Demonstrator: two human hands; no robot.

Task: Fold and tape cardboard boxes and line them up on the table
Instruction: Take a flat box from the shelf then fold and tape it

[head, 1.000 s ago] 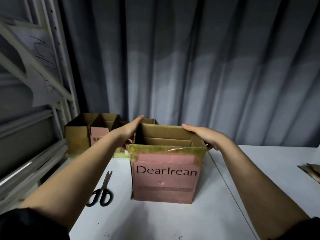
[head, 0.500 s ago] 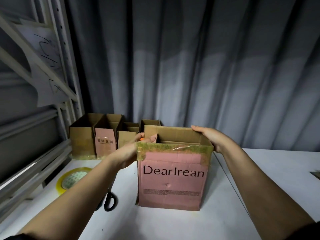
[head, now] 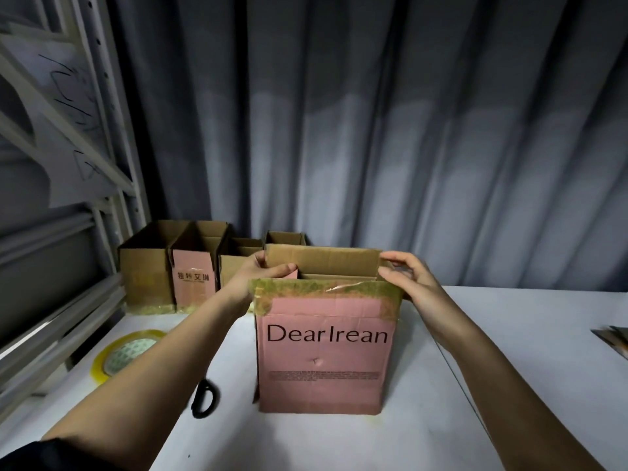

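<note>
Gripping opposite top corners of the pink-faced, tape-edged cardboard box (head: pixel 326 348): left hand (head: pixel 261 277), right hand (head: pixel 404 280).

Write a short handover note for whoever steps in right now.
Left hand grips the pink box at its top left corner; right hand holds the top right corner.
The box stands upright on the table, top open, tape along its front rim.
Four finished boxes are lined up at the back left.
Tape roll and scissors lie left of the box.
Left: add this box to the row.
</note>
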